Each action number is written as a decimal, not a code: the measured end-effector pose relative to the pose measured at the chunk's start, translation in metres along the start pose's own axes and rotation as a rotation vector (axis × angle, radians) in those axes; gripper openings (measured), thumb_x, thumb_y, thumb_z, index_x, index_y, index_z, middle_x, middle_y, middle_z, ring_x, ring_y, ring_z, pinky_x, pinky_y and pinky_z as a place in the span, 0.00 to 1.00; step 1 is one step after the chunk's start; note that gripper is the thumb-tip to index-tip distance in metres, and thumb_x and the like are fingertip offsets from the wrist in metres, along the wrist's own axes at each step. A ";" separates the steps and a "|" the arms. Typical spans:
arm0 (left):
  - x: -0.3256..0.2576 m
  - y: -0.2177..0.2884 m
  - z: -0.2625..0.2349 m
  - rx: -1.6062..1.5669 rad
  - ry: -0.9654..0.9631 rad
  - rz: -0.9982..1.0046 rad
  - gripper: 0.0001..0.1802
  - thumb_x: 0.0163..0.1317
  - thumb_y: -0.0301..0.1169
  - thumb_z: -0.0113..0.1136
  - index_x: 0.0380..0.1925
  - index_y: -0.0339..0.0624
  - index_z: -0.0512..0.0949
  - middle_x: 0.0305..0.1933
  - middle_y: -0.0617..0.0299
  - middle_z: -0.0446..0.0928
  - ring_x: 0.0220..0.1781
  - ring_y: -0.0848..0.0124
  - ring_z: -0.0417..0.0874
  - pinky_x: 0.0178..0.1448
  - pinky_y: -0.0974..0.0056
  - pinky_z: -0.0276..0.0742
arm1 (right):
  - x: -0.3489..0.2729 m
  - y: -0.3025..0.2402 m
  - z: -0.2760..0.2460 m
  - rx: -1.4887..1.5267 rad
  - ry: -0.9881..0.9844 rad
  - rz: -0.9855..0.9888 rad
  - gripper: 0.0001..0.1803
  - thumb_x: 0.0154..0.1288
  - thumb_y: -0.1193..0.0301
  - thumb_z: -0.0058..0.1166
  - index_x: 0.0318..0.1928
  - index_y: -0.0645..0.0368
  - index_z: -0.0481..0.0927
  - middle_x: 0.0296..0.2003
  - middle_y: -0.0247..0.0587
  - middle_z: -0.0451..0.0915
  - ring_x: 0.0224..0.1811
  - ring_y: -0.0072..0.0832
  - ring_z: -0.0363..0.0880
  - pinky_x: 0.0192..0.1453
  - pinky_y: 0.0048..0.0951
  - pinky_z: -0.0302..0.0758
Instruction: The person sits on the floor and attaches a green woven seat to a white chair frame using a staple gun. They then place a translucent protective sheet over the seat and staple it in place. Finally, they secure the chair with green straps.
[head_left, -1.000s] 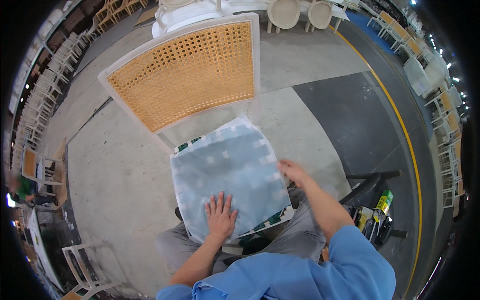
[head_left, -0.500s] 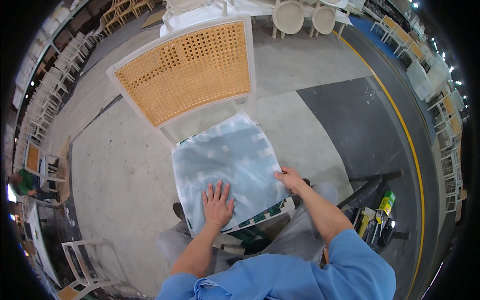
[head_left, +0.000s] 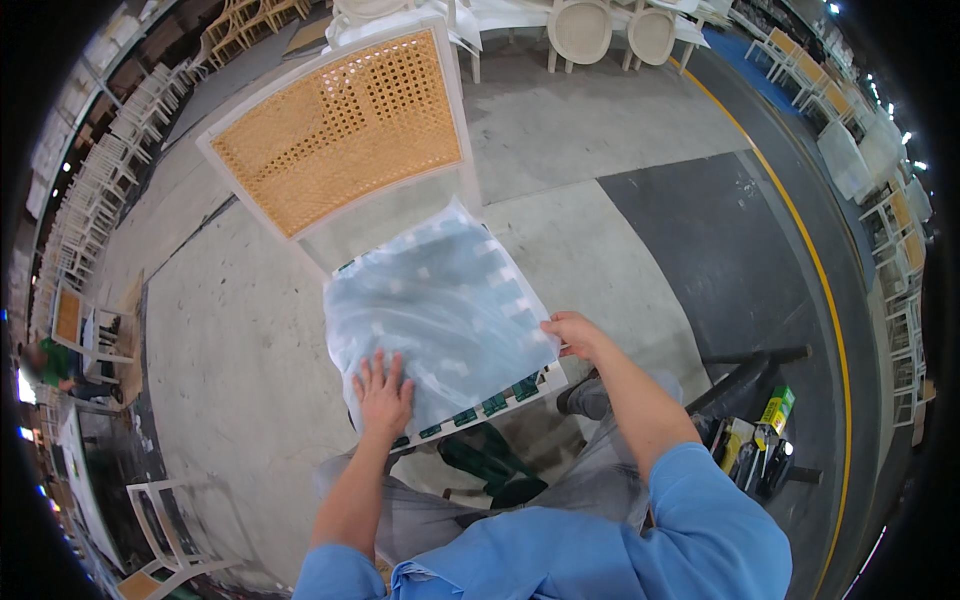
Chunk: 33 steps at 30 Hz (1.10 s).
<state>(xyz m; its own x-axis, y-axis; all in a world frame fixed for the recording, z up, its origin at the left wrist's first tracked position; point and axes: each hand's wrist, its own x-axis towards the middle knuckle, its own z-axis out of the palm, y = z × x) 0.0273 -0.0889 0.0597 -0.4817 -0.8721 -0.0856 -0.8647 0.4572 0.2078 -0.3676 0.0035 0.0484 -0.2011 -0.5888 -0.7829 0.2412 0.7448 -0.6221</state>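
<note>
On bare concrete floor, left hand flat on plastic-wrapped seat, right hand seemingly pinching its edge.

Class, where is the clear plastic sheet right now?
In the head view, the plastic sheet lies centrally over the chair seat, below the cane backrest, left hand flat on it.

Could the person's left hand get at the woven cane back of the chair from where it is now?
Probably yes. The left hand lies flat on the plastic sheet over the seat, and the cane chair back stands just beyond the far edge, with nothing between. It would likely need a long stretch forward.
</note>
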 end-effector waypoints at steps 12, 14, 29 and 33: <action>-0.043 -0.062 -0.006 -0.414 0.282 -0.776 0.17 0.66 0.37 0.64 0.44 0.33 0.81 0.40 0.44 0.84 0.43 0.49 0.85 0.51 0.50 0.79 | -0.034 0.015 0.009 -0.143 0.082 -0.077 0.11 0.64 0.68 0.69 0.40 0.60 0.83 0.33 0.37 0.84 0.30 0.28 0.81 0.30 0.34 0.78; -0.045 -0.065 -0.008 -0.469 0.328 -0.738 0.14 0.66 0.35 0.64 0.38 0.32 0.81 0.35 0.46 0.84 0.37 0.51 0.85 0.46 0.50 0.79 | -0.040 0.020 0.010 -0.140 0.137 -0.104 0.11 0.63 0.68 0.71 0.36 0.60 0.82 0.31 0.37 0.83 0.28 0.28 0.80 0.28 0.33 0.77; -0.051 -0.019 -0.020 -0.203 0.506 -0.469 0.26 0.64 0.29 0.61 0.63 0.38 0.73 0.62 0.43 0.76 0.65 0.45 0.75 0.67 0.47 0.71 | -0.041 0.059 0.014 -0.461 0.367 -0.391 0.20 0.50 0.58 0.79 0.30 0.59 0.82 0.29 0.41 0.84 0.30 0.34 0.82 0.38 0.37 0.78; -0.051 0.080 0.001 -0.124 0.085 0.297 0.33 0.65 0.34 0.62 0.69 0.39 0.68 0.70 0.46 0.71 0.75 0.41 0.65 0.80 0.38 0.54 | -0.043 0.054 0.022 -0.399 0.296 -0.325 0.20 0.52 0.60 0.78 0.32 0.60 0.81 0.28 0.40 0.83 0.26 0.29 0.79 0.32 0.34 0.76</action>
<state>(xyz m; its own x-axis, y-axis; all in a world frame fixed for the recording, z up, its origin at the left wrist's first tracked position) -0.0175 -0.0079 0.0796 -0.6924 -0.7174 0.0767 -0.6616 0.6738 0.3290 -0.3245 0.0621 0.0487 -0.4752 -0.7366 -0.4813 -0.2411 0.6351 -0.7339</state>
